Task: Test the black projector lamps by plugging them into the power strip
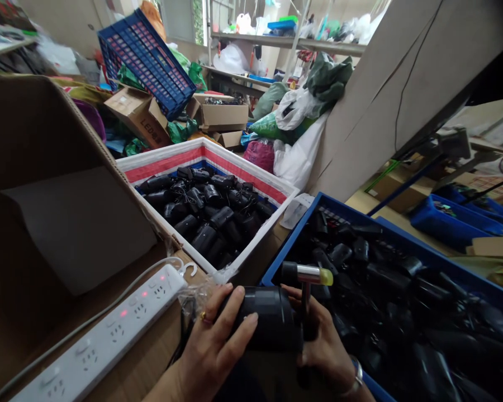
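We see the left hand (212,349) wrapped around a black cylindrical housing (268,319), its fingers (245,321) closed in a firm curve over the housing's wall, one of them wearing a gold ring (206,317). The right hand (324,352) sits at the housing's far end, its fingers closed around the shaft of a small mallet (308,273), though the housing partly hides that grip. The mallet's head shows a black end, a steel collar and a yellow tip, and it stands just above the housing. The housing is held low in front of the body, at the edge of a wooden tabletop (142,363), between a white power strip (100,335) and a blue plastic crate (289,240). Its matte black surface shows no visible mark. This two-handed hold appears to steady the housing against the mallet. The blue crate and a red-striped woven crate (205,153) are both heaped with similar black cylinders (201,212), apparently placed so that either pile lies within easy reach
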Demonstrator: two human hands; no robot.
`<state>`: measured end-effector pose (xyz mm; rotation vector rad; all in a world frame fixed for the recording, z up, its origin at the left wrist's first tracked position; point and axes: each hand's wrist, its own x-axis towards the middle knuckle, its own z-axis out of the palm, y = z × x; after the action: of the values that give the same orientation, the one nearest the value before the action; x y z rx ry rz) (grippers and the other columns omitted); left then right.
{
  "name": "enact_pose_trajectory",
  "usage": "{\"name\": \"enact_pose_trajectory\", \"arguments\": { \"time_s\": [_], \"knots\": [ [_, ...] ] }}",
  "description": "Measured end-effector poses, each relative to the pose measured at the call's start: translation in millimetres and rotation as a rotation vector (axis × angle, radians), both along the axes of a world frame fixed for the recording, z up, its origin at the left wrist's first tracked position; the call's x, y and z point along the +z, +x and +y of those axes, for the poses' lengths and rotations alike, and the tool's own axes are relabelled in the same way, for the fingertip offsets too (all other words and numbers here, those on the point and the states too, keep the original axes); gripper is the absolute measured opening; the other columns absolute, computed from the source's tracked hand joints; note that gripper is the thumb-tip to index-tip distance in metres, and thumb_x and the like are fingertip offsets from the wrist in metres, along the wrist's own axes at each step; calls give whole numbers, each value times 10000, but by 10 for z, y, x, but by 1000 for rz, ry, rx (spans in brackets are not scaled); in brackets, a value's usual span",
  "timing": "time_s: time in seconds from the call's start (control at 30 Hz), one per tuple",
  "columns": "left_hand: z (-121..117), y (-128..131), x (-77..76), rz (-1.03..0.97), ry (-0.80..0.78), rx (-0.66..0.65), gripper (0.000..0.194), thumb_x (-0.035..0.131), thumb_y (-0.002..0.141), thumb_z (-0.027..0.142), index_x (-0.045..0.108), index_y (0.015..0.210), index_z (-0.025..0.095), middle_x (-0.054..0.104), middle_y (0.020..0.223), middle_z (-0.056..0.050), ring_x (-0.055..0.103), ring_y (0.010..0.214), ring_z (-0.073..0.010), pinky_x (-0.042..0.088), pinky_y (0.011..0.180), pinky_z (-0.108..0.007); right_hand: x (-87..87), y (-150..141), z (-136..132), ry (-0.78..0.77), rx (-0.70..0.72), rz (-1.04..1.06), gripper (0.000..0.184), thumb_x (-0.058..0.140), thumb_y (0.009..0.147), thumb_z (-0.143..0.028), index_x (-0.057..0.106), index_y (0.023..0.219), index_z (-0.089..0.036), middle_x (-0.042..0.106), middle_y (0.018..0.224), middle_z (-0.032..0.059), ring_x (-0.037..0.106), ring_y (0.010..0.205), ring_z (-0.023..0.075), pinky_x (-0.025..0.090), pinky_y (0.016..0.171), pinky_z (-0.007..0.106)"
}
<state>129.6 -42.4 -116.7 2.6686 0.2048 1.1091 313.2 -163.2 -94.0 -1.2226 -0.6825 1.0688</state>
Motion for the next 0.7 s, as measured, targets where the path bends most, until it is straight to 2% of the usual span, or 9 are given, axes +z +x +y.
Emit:
{"name": "enact_pose_trajectory", "arguments": {
  "time_s": [0.17,0.23,0.3,0.37,0.47,0.5,0.57,0.63,0.7],
  "knots": [
    [49,37,-52,-62,-103,-52,563,500,732,-88,379,1226,153,386,1354,-156,349,1263,-319,337,1031,-480,55,-14,23,-16,-58,-10,624,874,403,-374,655,971,-240,692,879,36,634,809,218,490,726,301],
    [51,75,-92,-118,-320,26,653,592,709,3,322,1271,199,481,1249,-123,446,1181,-289,382,998,-439,104,-52,68,0,-50,24,581,866,445,-325,644,977,-251,684,865,15,629,774,186,487,688,268],
    [54,102,-110,-121,-639,123,780,699,643,124,278,1286,259,509,1203,-84,496,1120,-292,416,962,-434,176,-113,138,22,5,97,627,867,455,-295,618,1030,-261,668,865,5,618,703,160,500,676,275],
    [72,107,-87,-79,-927,177,856,769,575,224,276,1271,297,503,1212,-62,495,1123,-310,420,953,-448,263,-192,226,45,44,150,683,872,451,-237,598,1075,-277,639,738,-31,588,590,128,521,664,290],
    [108,85,-3,-90,-1128,199,860,803,545,313,306,1247,286,494,1234,-59,465,1161,-316,384,984,-461,374,-319,357,94,19,119,696,857,481,-161,597,1110,-310,557,551,-82,572,535,118,541,696,292],
    [114,76,18,-101,-1165,202,865,810,540,326,311,1245,278,493,1239,-60,460,1169,-313,376,993,-455,392,-358,392,120,10,97,692,851,496,-162,596,1119,-322,589,589,-71,607,606,136,538,751,300],
    [106,59,7,-135,-1245,173,892,821,535,336,301,1256,273,497,1250,-59,465,1174,-301,374,1003,-434,383,-428,436,165,11,38,625,820,561,-184,595,1122,-341,679,833,-24,644,836,182,506,861,311],
    [79,40,-95,-183,-1335,103,918,818,548,349,271,1283,286,501,1266,-57,481,1170,-296,385,1005,-426,312,-483,445,164,30,-51,537,767,643,-197,585,1126,-349,670,1041,0,618,991,208,492,895,311],
    [46,9,-272,-237,-1391,83,944,823,543,359,257,1296,309,504,1284,-54,475,1184,-312,385,1017,-441,206,-521,426,141,32,-202,500,726,693,-201,568,1146,-342,658,1100,16,616,1016,223,498,895,329]
  ]
}}
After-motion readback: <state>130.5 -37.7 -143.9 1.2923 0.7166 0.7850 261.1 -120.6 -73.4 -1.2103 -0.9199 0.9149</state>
